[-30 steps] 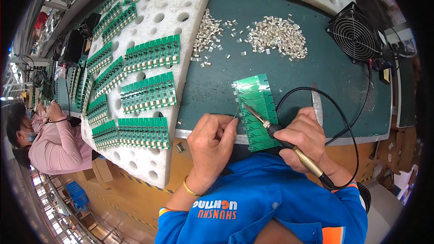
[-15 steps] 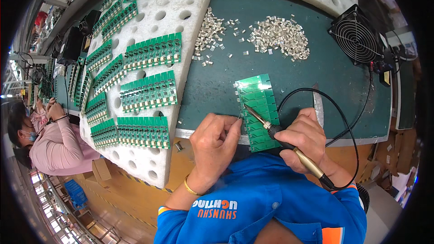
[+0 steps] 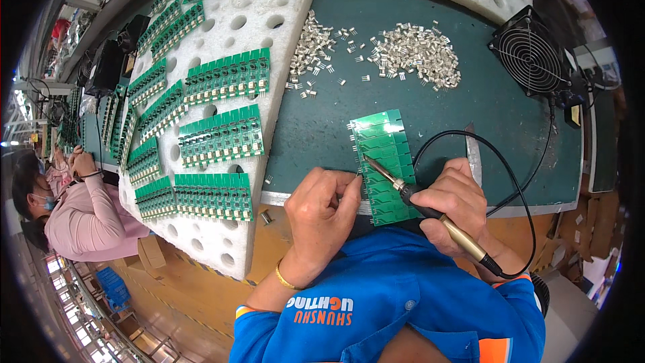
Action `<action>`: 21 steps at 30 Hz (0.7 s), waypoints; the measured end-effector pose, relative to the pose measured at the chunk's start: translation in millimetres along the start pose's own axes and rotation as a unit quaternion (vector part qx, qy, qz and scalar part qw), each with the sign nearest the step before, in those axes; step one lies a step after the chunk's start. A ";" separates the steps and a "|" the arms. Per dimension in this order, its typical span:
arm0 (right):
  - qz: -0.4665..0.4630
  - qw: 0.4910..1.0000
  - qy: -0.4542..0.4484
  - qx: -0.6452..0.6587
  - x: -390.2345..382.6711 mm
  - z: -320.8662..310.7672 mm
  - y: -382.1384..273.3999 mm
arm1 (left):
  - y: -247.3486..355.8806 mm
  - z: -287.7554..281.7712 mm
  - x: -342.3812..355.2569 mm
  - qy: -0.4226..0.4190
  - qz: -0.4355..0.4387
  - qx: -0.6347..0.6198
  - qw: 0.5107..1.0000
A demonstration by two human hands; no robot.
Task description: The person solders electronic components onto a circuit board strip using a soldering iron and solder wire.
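Note:
A green circuit board panel (image 3: 381, 154) lies on the dark green mat (image 3: 470, 104) near the front edge. My right hand (image 3: 457, 202) grips a soldering iron (image 3: 430, 212), whose tip rests on the panel's left side. A black cable loops from the iron's handle over the mat. My left hand (image 3: 321, 212) sits at the panel's left edge with its fingers pinched together close to the iron tip; whether a thin solder wire is between them is not visible.
White perforated foam (image 3: 228, 33) at left carries several green populated boards (image 3: 222, 136). Piles of small metal parts (image 3: 413, 54) lie at the back. A black fan (image 3: 531, 57) stands at right. A person in pink (image 3: 87, 218) sits far left.
The iron tip and my left fingers have shifted slightly along the panel's left side. Everything else is unchanged.

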State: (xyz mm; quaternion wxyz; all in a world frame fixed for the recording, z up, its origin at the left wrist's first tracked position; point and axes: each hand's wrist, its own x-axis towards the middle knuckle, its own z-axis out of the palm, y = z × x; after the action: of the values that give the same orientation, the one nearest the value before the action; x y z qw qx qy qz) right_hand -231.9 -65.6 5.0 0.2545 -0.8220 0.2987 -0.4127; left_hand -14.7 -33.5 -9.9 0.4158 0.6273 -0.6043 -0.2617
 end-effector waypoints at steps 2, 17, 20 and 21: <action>0.000 1.000 0.003 0.001 1.0 0.9 1.4 | -0.9 1.0 1.1 0.002 0.000 0.000 1.000; 0.002 1.000 -0.003 0.000 2.5 -0.5 0.1 | -3.9 3.0 1.1 0.008 0.042 0.032 0.999; 0.003 1.000 -0.004 -0.002 2.3 -0.1 -0.8 | -4.7 2.2 1.4 0.002 0.048 0.042 0.998; 0.004 1.000 -0.004 -0.002 2.2 0.0 -1.2 | -5.0 1.8 1.3 0.000 0.052 0.043 0.998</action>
State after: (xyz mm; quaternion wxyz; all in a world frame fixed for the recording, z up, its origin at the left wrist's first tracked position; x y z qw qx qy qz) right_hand -230.6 -66.4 7.0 0.2556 -0.8228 0.3022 -0.4079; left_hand -13.4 -35.5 -14.8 0.4015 0.6123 -0.6467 -0.2138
